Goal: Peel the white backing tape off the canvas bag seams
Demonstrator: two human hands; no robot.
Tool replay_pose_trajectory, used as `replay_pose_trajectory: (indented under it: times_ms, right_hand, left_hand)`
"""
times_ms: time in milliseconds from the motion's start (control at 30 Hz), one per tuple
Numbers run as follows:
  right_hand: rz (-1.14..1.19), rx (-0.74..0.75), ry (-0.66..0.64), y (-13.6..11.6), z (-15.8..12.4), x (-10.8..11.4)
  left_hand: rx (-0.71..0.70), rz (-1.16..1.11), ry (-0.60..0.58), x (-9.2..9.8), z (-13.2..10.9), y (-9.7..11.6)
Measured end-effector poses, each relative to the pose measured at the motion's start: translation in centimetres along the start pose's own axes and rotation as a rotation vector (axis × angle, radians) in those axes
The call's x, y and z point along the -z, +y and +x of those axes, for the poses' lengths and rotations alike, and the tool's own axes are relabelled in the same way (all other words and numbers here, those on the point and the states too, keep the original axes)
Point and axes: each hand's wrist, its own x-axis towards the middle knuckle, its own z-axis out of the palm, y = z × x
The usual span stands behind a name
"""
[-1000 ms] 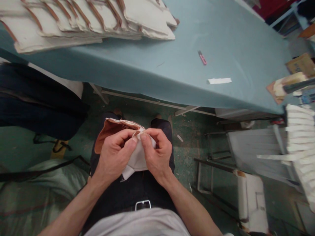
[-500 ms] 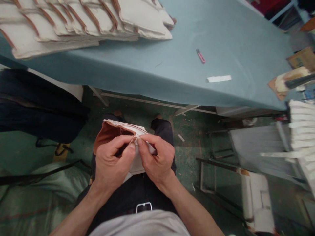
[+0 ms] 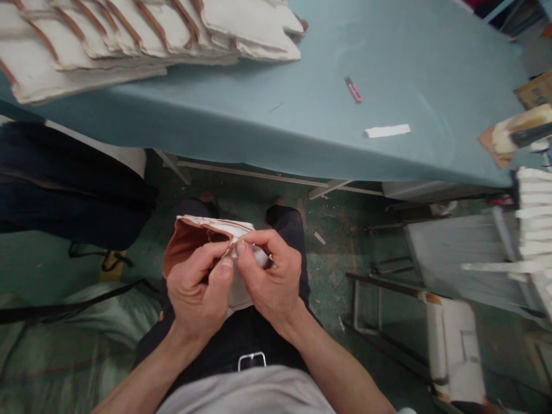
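Over the lap [image 3: 228,336], a white-and-brown fabric piece [image 3: 183,247] is showing its brown inside leftward, its far rim running left to right; hands are hiding its long axis. The left hand [image 3: 196,290] and right hand [image 3: 273,282] are angling inward, pinching its edge.

White cloth piece [image 3: 240,290] with rust-brown lining [image 3: 183,244], blue-grey tabletop [image 3: 319,109], pink-handled snips [image 3: 354,92], dark trousers [image 3: 285,217], perhaps black

No text, label, brand or number can be read. The cardboard box [image 3: 536,92] at the right edge bears faint marks, too blurred to make out. The white fabric piece [image 3: 459,353] at lower right shows dark lines, with no legible lettering.
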Motion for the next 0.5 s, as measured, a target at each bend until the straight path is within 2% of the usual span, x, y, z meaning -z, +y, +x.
replay_pose_trajectory:
  times_ms: [133,233,300,400,500]
  right_hand:
    - [-0.058,-0.013,-0.095,0.0,0.2,0.5]
    - [-0.050,-0.099,-0.174,-0.2,0.6,1.2]
    - [0.049,-0.221,-0.267,-0.1,1.1,1.6]
    - [0.287,-0.396,-0.445,0.1,1.7,2.0]
    - [0.396,-0.441,-0.493,0.0,1.6,1.7]
  left_hand:
    - [-0.018,-0.002,-0.004,0.0,-0.3,-0.4]
    - [-0.092,0.013,0.003,0.2,-0.4,-0.9]
    - [-0.123,0.035,-0.009,0.4,-0.5,-1.2]
    - [-0.095,0.067,-0.024,0.6,-0.5,-1.4]
    - [-0.068,0.103,-0.026,0.4,-0.4,-1.1]
